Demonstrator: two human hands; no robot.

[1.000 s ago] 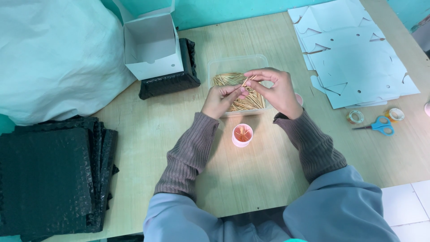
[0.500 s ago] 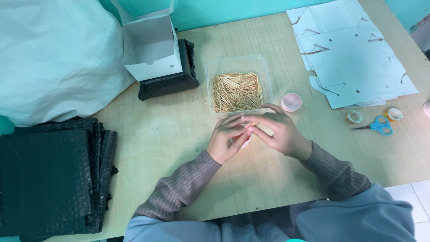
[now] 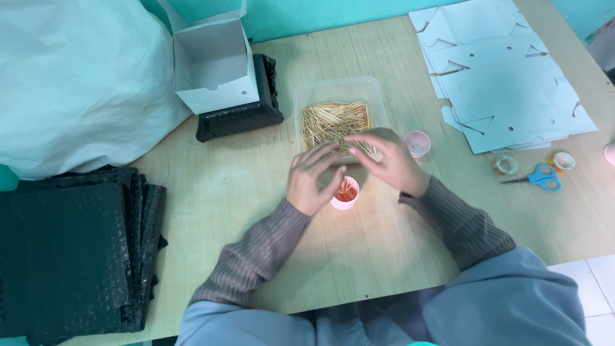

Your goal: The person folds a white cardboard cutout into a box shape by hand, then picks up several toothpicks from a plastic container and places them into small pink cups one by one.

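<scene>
A clear plastic tray [image 3: 339, 86] at the middle of the wooden table holds a heap of toothpicks [image 3: 333, 118]. Just in front of it stands a small pink cup [image 3: 349, 195] with several toothpicks in it. My left hand [image 3: 314, 179] hovers with spread fingers right beside the cup, its thumb close to the rim. My right hand [image 3: 387, 160] is over the tray's near edge, fingers stretched left and apart, a little blurred. Nothing shows in either hand. A pink lid [image 3: 416, 142] lies to the right of the tray.
An open white box [image 3: 214, 70] sits on a black padded mailer [image 3: 256, 115] at the back. A stack of black mailers [image 3: 70, 250] fills the left edge under a big pale bag [image 3: 77, 83]. Flat white box blanks [image 3: 506, 83], blue scissors [image 3: 541, 176] and tape rolls [image 3: 505, 165] lie right.
The hands took a bunch of toothpicks from the tray, brought it down to the cup, and have now let go; the toothpicks stand in the cup and both hands are lifting apart.
</scene>
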